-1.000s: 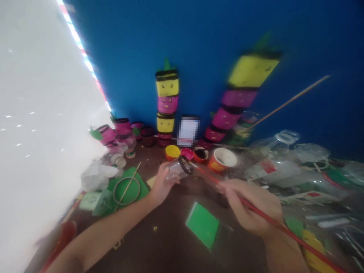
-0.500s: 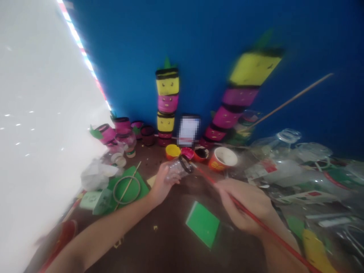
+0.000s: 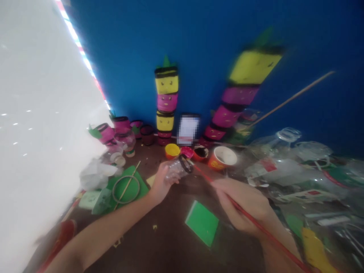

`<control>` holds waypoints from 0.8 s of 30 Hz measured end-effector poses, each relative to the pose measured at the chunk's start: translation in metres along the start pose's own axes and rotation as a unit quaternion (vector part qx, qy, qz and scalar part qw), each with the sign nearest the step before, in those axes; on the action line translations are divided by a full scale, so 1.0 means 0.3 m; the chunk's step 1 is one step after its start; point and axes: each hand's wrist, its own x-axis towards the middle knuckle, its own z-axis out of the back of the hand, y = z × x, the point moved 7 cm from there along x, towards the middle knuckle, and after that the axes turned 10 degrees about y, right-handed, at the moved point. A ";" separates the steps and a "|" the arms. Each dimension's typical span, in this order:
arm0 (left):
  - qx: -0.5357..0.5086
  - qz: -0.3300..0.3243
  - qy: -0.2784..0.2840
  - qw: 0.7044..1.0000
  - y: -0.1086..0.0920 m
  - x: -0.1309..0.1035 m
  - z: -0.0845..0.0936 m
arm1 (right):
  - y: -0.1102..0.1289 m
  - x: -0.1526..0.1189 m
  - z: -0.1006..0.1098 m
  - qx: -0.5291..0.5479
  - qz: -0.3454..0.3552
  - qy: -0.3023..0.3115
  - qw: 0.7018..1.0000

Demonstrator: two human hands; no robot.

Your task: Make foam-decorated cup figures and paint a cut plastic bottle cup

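My left hand (image 3: 163, 181) is closed around a clear plastic cup (image 3: 174, 169), tilted with its black-painted rim facing right. Between the fingers of my right hand (image 3: 241, 203) is a long red paintbrush (image 3: 253, 220). Its tip is at the cup's black rim, seemingly touching it. Just behind the cup stand small pots of yellow paint (image 3: 172, 150), pink paint (image 3: 187, 152) and black paint (image 3: 201, 152). To their right is a white-lined orange paper cup (image 3: 223, 158).
Painted stacks of yellow and pink cups (image 3: 166, 102) lean on the blue wall beside a phone (image 3: 188, 129). Clear plastic bottles (image 3: 284, 163) crowd the right. A green card (image 3: 202, 223) lies in front; green sheets, a ring (image 3: 126, 189) and a stick lie left.
Hardly anything differs. My right hand and the brush have shifted very slightly left along the cup's rim, while my left hand keeps the cup in place.
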 end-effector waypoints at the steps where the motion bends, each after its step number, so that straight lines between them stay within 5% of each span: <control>1: 0.001 -0.002 0.002 1.000 0.000 0.001 0.001 | 0.001 0.001 -0.003 -0.003 0.000 0.005 1.000; 15: 0.016 -0.012 -0.002 1.000 -0.014 -0.006 -0.009 | 0.008 0.000 0.002 -0.004 0.000 0.011 1.000; 21: 0.007 -0.025 0.013 1.000 -0.028 -0.012 -0.026 | -0.061 -0.039 0.048 0.053 -0.169 -0.045 0.983; 24: -0.003 -0.022 0.012 1.000 -0.033 -0.012 -0.032 | -0.075 -0.042 0.064 0.069 -0.198 -0.049 0.977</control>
